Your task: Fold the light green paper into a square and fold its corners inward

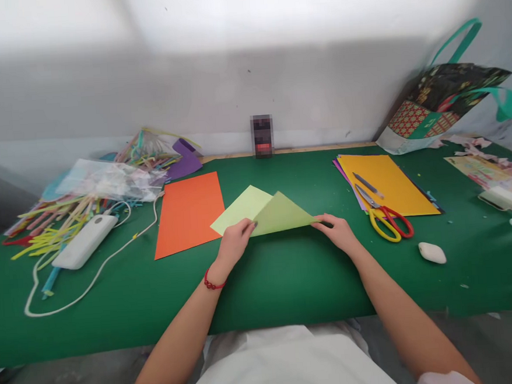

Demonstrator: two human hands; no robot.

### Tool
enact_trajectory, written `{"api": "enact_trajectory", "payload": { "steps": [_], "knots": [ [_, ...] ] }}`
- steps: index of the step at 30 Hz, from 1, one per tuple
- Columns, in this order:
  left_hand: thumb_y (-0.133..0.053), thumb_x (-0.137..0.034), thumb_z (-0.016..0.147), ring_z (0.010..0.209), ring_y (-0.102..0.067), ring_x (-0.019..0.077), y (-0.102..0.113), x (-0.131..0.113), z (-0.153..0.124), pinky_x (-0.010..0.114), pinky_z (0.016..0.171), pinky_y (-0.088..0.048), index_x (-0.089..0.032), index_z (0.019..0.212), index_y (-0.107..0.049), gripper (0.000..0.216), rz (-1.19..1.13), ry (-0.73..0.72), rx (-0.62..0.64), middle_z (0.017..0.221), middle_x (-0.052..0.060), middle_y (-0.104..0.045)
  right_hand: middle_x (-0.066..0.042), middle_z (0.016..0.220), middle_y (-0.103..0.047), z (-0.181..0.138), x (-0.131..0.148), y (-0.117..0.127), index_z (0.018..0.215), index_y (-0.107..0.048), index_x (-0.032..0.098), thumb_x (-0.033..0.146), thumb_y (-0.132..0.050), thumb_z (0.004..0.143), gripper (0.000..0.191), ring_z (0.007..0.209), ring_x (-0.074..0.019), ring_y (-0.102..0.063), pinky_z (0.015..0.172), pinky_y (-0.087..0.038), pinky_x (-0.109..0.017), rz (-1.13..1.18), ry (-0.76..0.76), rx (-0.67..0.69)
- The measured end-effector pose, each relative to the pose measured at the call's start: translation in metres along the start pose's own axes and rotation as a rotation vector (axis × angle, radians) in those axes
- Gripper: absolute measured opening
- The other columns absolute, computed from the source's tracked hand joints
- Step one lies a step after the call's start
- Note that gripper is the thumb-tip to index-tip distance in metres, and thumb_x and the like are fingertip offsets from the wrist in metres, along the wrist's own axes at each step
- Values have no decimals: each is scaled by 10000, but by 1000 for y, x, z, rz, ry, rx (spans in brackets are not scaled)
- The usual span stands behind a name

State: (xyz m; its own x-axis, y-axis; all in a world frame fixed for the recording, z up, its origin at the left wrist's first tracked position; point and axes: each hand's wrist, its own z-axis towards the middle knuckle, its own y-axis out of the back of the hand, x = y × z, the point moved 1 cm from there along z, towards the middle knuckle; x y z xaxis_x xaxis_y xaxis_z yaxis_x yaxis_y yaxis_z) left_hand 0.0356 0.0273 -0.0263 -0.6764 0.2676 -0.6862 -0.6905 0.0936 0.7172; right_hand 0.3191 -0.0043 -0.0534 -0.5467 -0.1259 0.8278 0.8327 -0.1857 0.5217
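Observation:
A light green sheet of paper (264, 212) lies on the green table (262, 279), folded partway over itself into a triangle. My left hand (235, 240), with a red bracelet at the wrist, pinches the sheet's near left edge. My right hand (337, 230) pinches the folded corner at the right. Both hands are closed on the paper.
An orange sheet (189, 211) lies to the left. A yellow paper stack (387, 183) with yellow-red scissors (384, 215) sits right, a white eraser (432, 252) nearer. A white power bank (84, 242) with cable, coloured strips (60, 220), and a bag (445, 102) stand around.

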Motion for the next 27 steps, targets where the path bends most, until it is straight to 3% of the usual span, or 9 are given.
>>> {"api": "enact_trajectory", "payload": {
  "steps": [3, 6, 9, 15, 21, 24, 27],
  "knots": [
    [-434, -376, 849, 516, -384, 123, 2, -2, 11, 235, 504, -307, -218, 652, -444, 253, -66, 134, 3, 525, -55, -390, -31, 652, -654, 5, 6, 0, 653, -653, 217, 663, -523, 710, 469, 652, -212, -596, 640, -463, -329, -67, -133, -13],
    [-439, -354, 824, 548, -410, 136, 2, -3, 22, 242, 507, -299, -216, 638, -440, 231, -42, 220, 66, 556, -40, -423, -8, 565, -571, 10, 10, -3, 581, -565, 215, 710, -492, 692, 513, 574, -181, -524, 563, -409, -300, -115, -200, -21],
    [-455, -351, 800, 567, -439, 144, 4, -7, 29, 249, 512, -306, -213, 608, -437, 237, -33, 269, 115, 585, -23, -458, -14, 617, -595, 13, 11, -5, 598, -521, 219, 659, -522, 697, 451, 623, -190, -554, 601, -430, -305, -95, -223, -22],
    [-444, -346, 798, 527, -445, 139, 7, -22, 20, 250, 485, -306, -214, 624, -425, 219, -32, 281, 127, 581, -21, -466, -59, 856, -688, 14, 11, -6, 793, -594, 230, 474, -535, 763, 253, 838, -240, -627, 735, -470, -359, -131, -155, -99],
    [-423, -365, 805, 561, -529, 168, 8, -20, 5, 265, 484, -361, -198, 794, -518, 193, 17, 307, 341, 681, 11, -598, -54, 804, -669, 18, 12, -10, 738, -597, 221, 434, -524, 779, 229, 771, -227, -617, 701, -467, -337, -297, -141, 51],
    [-412, -428, 821, 672, -600, 202, 8, -16, 13, 278, 526, -417, -171, 865, -568, 303, 87, 279, 339, 836, 69, -657, -58, 827, -676, 23, 15, -10, 742, -604, 218, 412, -525, 788, 215, 788, -231, -621, 691, -460, -326, -350, -181, 97],
    [-452, -374, 823, 702, -638, 206, 4, -15, 23, 276, 543, -447, -139, 1166, -530, 424, 162, 170, 274, 961, 107, -672, -48, 806, -678, 29, 19, -9, 824, -633, 223, 400, -531, 798, 206, 788, -231, -625, 676, -454, -313, -401, -206, 141]
  ]
}}
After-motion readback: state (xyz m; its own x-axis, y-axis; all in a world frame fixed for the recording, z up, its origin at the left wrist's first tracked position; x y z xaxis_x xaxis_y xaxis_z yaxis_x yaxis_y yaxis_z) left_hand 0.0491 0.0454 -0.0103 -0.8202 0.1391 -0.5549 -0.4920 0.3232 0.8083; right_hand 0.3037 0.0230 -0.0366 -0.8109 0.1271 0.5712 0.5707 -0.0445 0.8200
